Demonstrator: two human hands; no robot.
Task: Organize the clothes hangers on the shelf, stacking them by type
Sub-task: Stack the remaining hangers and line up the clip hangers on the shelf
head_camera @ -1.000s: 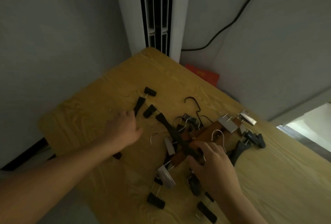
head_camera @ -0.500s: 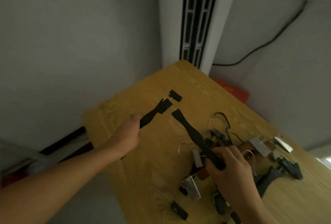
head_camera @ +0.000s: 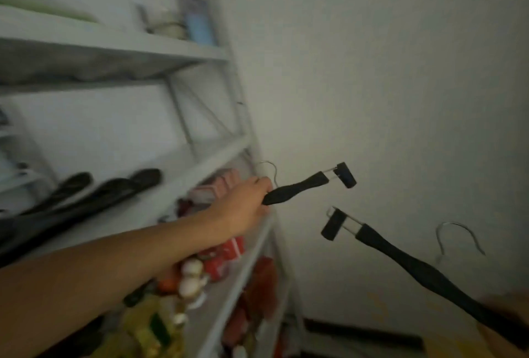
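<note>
My left hand (head_camera: 243,206) grips a black clip hanger (head_camera: 303,187) by its bar, in the air beside the white shelf unit (head_camera: 217,146); its metal hook curls up behind my fingers. My right hand (head_camera: 506,312) shows only as a blurred patch at the lower right edge and holds a second black clip hanger (head_camera: 400,260), whose clip end points up-left and whose silver hook rises to the right. A stack of black hangers (head_camera: 94,194) lies on the middle shelf at the left.
Bottles and jars (head_camera: 189,23) stand on the top shelf. Lower shelves hold red packets (head_camera: 226,254) and yellow packaged goods (head_camera: 148,326). A bare white wall fills the right. A dark skirting strip (head_camera: 363,332) runs along the floor.
The view has swung from the wooden table and its hanger pile to the shelf unit. Both hands lifted their black clip hangers off the table and carried them toward the shelf.
</note>
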